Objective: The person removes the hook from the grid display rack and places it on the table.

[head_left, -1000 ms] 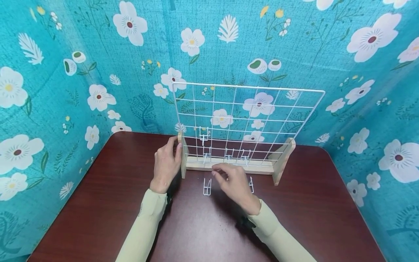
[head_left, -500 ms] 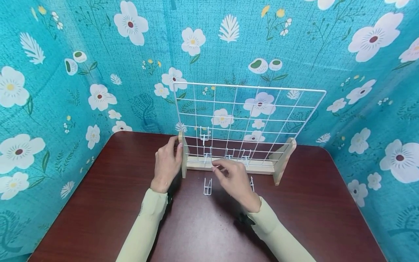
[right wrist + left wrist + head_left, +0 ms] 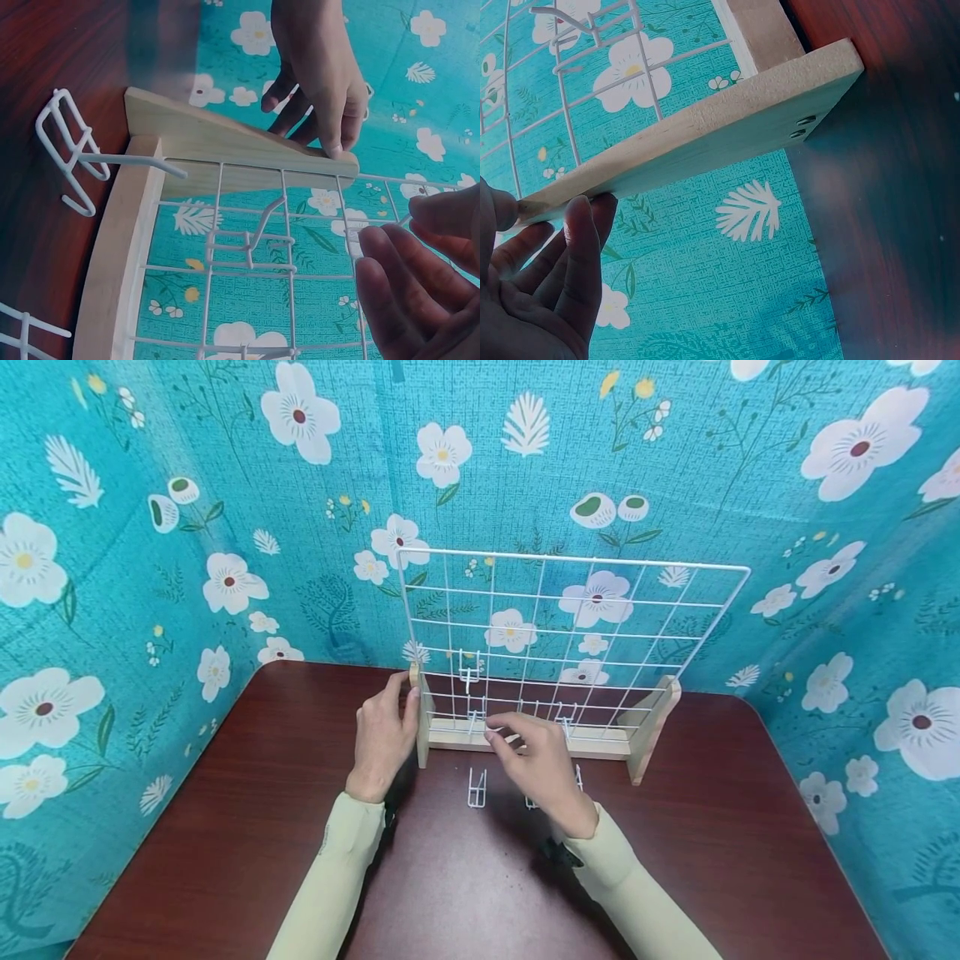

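Observation:
My left hand (image 3: 381, 731) holds the upper end of the stand's left wooden side panel (image 3: 705, 127), thumb in front and fingers behind it. A white wire grid (image 3: 592, 564) stands upright in this wooden stand. My right hand (image 3: 540, 760) hovers before the grid's lower left part, fingers bent, thumb apart from the forefinger. In the right wrist view its fingertips (image 3: 375, 244) overlap the upper hook, whose wire end shows between thumb and forefinger. Several white wire hooks hang on the grid: an upper one (image 3: 468, 672), a lower left one (image 3: 476, 720) and others further right (image 3: 566, 722).
Loose white hooks lie on the dark red table (image 3: 247, 827): one in front of the stand (image 3: 477, 789), another partly behind the right wrist (image 3: 532, 803) and one further right (image 3: 578, 777). A teal floral cloth (image 3: 480, 485) hangs right behind the stand.
My right hand has risen slightly toward the grid, so it covers a hook on the lower row, and a loose hook below it shows. The left hand has stayed on the panel.

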